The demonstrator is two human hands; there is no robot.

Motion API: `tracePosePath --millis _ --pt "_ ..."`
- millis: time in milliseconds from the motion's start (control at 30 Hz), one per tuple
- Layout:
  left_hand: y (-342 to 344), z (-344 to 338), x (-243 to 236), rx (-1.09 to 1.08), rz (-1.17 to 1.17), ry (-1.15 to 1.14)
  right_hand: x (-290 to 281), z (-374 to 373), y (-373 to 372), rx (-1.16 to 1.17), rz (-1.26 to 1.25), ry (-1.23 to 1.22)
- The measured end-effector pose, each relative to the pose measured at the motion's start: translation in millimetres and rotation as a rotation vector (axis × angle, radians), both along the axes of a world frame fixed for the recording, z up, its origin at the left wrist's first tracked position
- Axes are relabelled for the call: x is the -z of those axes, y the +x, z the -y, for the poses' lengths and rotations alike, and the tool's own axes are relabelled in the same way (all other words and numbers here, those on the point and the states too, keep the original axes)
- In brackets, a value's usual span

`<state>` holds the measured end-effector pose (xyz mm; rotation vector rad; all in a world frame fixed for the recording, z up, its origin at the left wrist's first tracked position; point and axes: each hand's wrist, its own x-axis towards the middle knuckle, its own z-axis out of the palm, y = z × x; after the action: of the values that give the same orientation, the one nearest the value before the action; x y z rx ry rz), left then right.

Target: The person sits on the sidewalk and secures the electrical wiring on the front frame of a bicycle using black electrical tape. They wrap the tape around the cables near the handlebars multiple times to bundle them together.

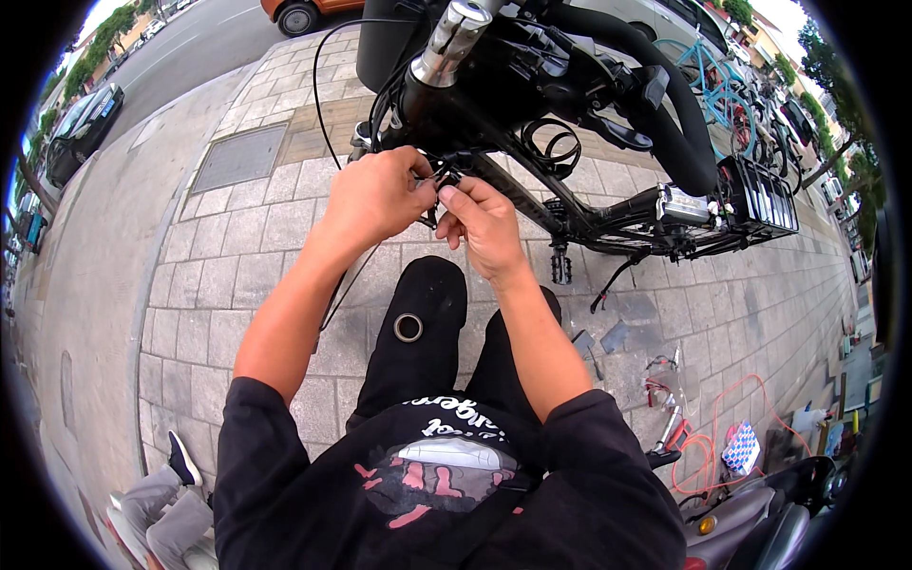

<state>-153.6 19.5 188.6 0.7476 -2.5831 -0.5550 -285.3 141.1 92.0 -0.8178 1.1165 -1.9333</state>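
The left hand [378, 193] and the right hand [483, 226] met at thin black cables [448, 173], just beside the front end of the bicycle frame [480, 123] and below its silver stem [454, 43]; the frame stood over the pavement [275, 223], in from its roadside edge. The fingers of both hands were drawn together in a close pinch on the cables, though the exact piece between the tips was hidden. The cables looked light, springy and easily kinked, perhaps smooth enough to slip, so a fingertip hold close to the frame seemed best.
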Motion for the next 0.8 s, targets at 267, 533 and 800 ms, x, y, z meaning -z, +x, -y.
tracePosePath --millis 267,533,800 --pt "-2 4 1 0.033 -0.061 0.080 4 8 0 -0.011 0.132 -0.050" --pt "-4 7 10 0.085 -0.115 0.053 8 6 -1 -0.041 0.199 -0.098" --pt "-3 -5 18 0.170 -0.281 -0.288 6 6 -2 -0.016 0.203 -0.107"
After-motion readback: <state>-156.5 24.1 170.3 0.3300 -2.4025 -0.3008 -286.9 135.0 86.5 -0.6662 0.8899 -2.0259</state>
